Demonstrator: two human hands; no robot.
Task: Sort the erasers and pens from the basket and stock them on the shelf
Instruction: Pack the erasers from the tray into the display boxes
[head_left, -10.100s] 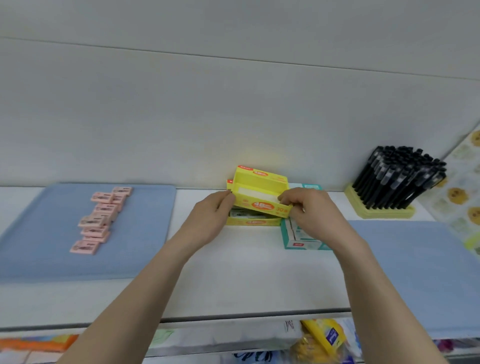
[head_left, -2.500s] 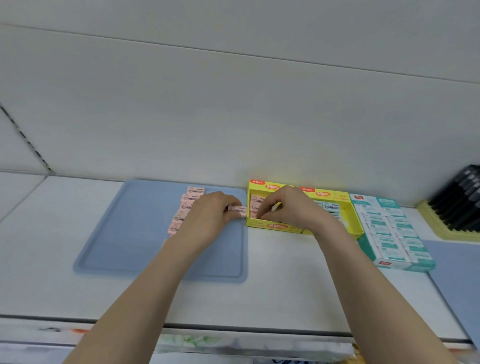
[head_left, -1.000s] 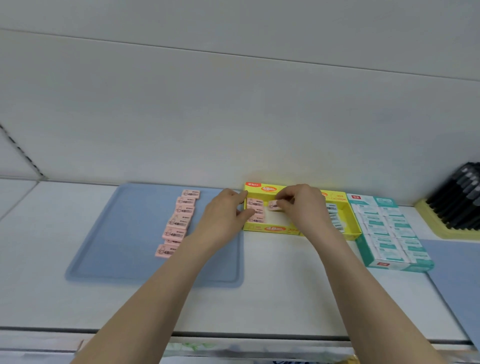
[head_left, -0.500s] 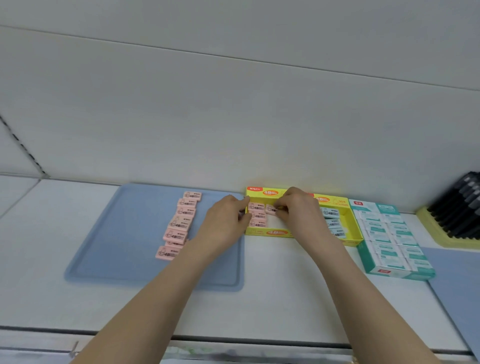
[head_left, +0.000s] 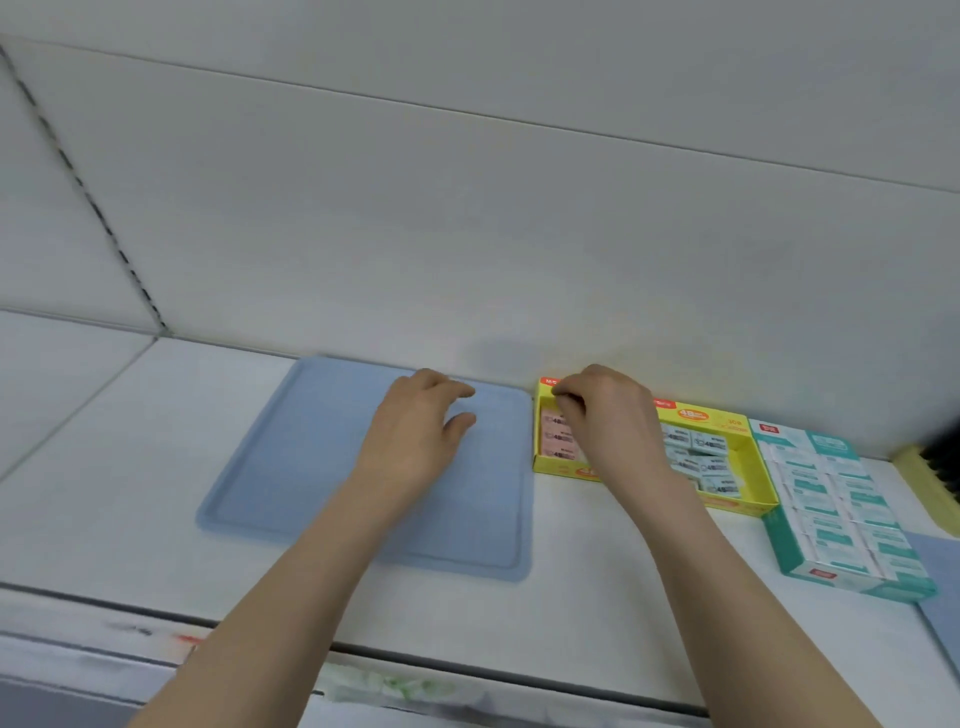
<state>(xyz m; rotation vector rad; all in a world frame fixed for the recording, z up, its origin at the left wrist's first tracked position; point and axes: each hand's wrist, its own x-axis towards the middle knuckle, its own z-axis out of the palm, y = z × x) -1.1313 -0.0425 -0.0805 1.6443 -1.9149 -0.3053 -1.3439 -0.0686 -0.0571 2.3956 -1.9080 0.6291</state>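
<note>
An open yellow eraser box stands at the back of the white shelf. Pink erasers fill its left end and pale grey ones its right part. My right hand reaches into the box's back left corner with fingertips pinched; whether an eraser is between them is hidden. My left hand hovers over the blue mat with fingers spread and nothing in it. No pink erasers show on the mat; the hand and forearm cover part of it.
A teal box of white erasers lies right of the yellow box. At the far right edge is a yellow-green pen holder with black pens, and a second blue mat. The shelf's front edge runs along the bottom.
My left hand left the yellow box's edge and moved left over the mat. My right hand went further into the box's back left corner. The view has shifted right and is blurred.
</note>
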